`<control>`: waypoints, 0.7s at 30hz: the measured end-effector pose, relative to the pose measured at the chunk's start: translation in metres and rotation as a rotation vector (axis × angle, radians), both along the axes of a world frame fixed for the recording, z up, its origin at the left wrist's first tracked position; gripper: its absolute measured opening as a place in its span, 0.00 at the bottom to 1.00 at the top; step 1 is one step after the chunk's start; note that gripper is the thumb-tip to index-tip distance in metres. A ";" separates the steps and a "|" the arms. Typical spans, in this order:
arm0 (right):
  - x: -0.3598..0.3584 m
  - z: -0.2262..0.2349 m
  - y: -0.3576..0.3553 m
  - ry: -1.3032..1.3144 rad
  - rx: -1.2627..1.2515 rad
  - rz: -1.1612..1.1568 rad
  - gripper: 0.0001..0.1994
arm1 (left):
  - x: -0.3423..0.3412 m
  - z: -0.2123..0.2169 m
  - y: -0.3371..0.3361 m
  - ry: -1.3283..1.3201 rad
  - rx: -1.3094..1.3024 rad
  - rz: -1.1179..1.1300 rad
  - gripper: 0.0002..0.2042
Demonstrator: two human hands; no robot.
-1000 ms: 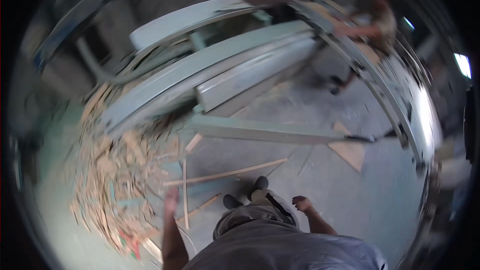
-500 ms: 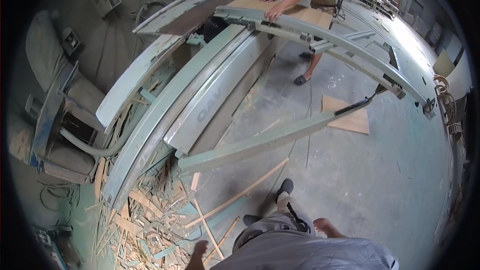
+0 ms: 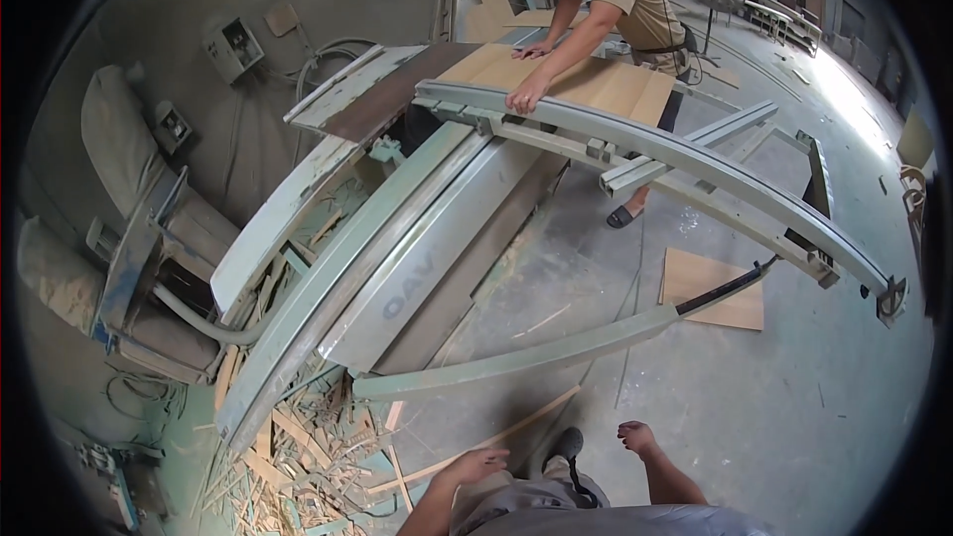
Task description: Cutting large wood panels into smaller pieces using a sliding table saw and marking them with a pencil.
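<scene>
My left hand (image 3: pixel 478 465) hangs in front of my body with its fingers stretched out, holding nothing. To its right, my right hand (image 3: pixel 636 437) is raised over the concrete floor, its fingers loosely bent and apart, empty too. Neither touches anything. Ahead of both hands stretches the pale green swing arm (image 3: pixel 516 349) of a sliding table saw (image 3: pixel 397 228). Across the saw's far end, a co-worker (image 3: pixel 635 0) leans over a light wood-faced board (image 3: pixel 596 84). One of that person's hands lies on the board and the other is at the grey rail (image 3: pixel 695 154).
A heap of wood offcuts (image 3: pixel 298 457) covers the floor at the lower left, and a long thin strip (image 3: pixel 496 434) lies near my feet. Another board (image 3: pixel 713 288) lies on the floor beneath the swing arm's end. Dust-collector bags (image 3: pixel 114 129) stand at the left wall.
Both my hands have come up and forward into fuller view, the left one opening out. My view has tilted upward. The co-worker still leans over the board.
</scene>
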State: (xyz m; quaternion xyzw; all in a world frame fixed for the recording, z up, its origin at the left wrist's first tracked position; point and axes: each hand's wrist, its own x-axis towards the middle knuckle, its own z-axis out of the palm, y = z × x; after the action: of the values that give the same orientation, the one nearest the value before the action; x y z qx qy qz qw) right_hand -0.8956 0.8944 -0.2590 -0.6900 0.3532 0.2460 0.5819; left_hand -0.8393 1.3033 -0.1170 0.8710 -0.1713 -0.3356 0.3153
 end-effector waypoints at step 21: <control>-0.055 0.007 -0.037 0.283 0.353 -0.139 0.10 | 0.008 -0.093 0.144 0.285 0.040 0.469 0.21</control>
State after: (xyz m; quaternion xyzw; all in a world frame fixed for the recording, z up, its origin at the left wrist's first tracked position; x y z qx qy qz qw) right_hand -0.9508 0.8576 -0.2515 -0.5102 0.4292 0.3576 0.6539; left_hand -0.8309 1.4474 -0.2100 0.8369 0.0878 -0.3756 0.3882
